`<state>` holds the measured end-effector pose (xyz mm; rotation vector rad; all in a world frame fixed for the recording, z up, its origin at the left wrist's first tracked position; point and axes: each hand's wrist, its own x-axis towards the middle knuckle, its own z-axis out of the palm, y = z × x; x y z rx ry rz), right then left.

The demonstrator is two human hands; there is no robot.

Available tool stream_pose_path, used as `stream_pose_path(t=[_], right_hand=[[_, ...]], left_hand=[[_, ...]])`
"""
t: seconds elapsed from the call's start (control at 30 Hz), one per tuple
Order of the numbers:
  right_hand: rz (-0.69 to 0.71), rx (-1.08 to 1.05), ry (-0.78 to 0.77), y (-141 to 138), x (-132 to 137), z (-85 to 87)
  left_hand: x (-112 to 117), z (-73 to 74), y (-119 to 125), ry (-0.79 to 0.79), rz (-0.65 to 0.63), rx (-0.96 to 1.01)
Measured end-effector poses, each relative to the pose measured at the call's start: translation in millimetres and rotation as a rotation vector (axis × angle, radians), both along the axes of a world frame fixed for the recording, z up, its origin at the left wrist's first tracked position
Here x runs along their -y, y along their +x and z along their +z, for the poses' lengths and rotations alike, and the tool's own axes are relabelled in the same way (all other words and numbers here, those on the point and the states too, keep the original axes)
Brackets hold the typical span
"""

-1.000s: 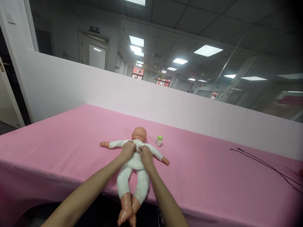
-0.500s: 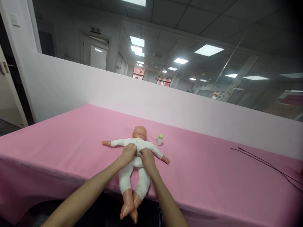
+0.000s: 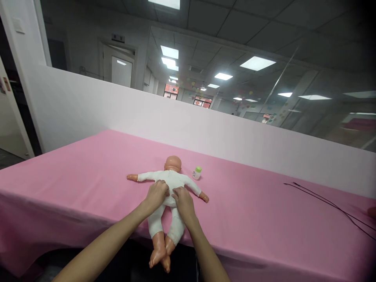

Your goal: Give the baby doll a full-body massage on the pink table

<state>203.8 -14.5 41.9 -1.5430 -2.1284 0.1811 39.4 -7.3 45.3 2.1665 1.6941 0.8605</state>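
Observation:
A baby doll (image 3: 173, 179) with a white cloth body lies face down on a pink-covered table (image 3: 249, 211). Its arms are spread, and its crossed feet hang past the front edge. On the left side of its lower back rests my left hand (image 3: 158, 192), closed, with fingers curled against the white cloth. My right hand (image 3: 183, 199) is likewise closed on the right side, a small gap away from the left. The fingertips are partly hidden, so how much cloth they pinch is unclear. Beside the doll's head stands a small white bottle (image 3: 196, 173) with a green cap.
Thin black cables (image 3: 329, 203) run across the table's right side. A blurred reddish thing (image 3: 371, 212) shows at the right edge. Behind the table rises a white half wall (image 3: 188, 125) topped with glass. An open doorway is at the far left.
Both hands have slid slightly down the doll's back, the left one a bit more. The doll and bottle stay in place. A reddish thing has come into view at the right edge.

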Motion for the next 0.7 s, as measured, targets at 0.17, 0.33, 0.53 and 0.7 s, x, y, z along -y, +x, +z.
stream_pose_path(t=[0.17, 0.33, 0.53, 0.7], right_hand=[[-0.067, 0.133, -0.001, -15, -3, -8.8], [-0.055, 0.11, 0.018, -11, 2, -3.7], [0.022, 0.039, 0.031, 6, 26, -3.7], [-0.001, 0.1, 0.033, 0, 24, -17.8]], left_hand=[[0, -2.5, 11, -0.026, 0.029, -0.216], [9, 4.7, 8, -0.03, 0.04, -0.272], [35, -0.9, 2, -0.02, 0.028, -0.292], [33, -18.9, 13, -0.083, 0.005, -0.328]])
